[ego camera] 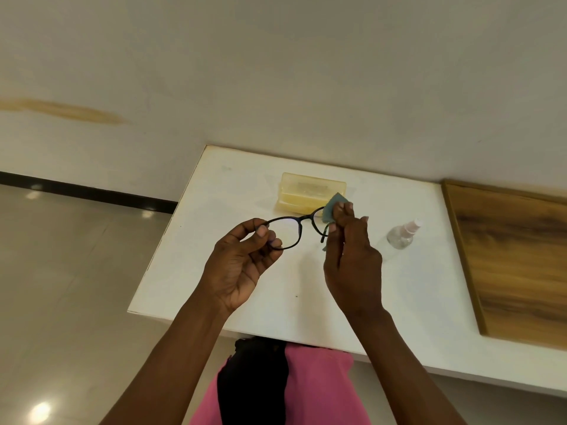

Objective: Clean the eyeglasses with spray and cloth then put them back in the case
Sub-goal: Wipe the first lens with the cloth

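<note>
Eyeglasses: the black thin-rimmed plastic eyeglasses (pixel 296 230) hang in the air between my two hands, above the middle of the table, lenses facing me, tilted so the right side sits higher.
Left grip: my left hand (pixel 242 265) pinches the frame's left end between thumb and fingertips, palm turned up towards me.
Right grip: my right hand (pixel 352 256) pinches a small grey-green cleaning cloth (pixel 333 207) onto the right lens, thumb on the near side, fingers behind.
Cloth: it wraps over the right lens; a corner sticks up above my fingers and a small scrap shows below them.
Case: the pale yellow translucent plastic glasses case (pixel 310 193) stands open on the table just behind the eyeglasses, near the far edge by the wall.
Spray: the small clear plastic spray bottle (pixel 402 234) with a whitish nozzle lies on its side to the right of my right hand, apart from it.
Table: the white flat-topped table (pixel 214 286) has bare surface beneath my hands and towards the near edge; its left edge drops to a glossy tiled floor (pixel 76 271).
Right side: a brown wood-grain panel (pixel 515 256) borders the white top beyond the bottle.
Hard to see: the right lens and right temple are mostly covered by cloth and fingers; the bottle is blurred.
</note>
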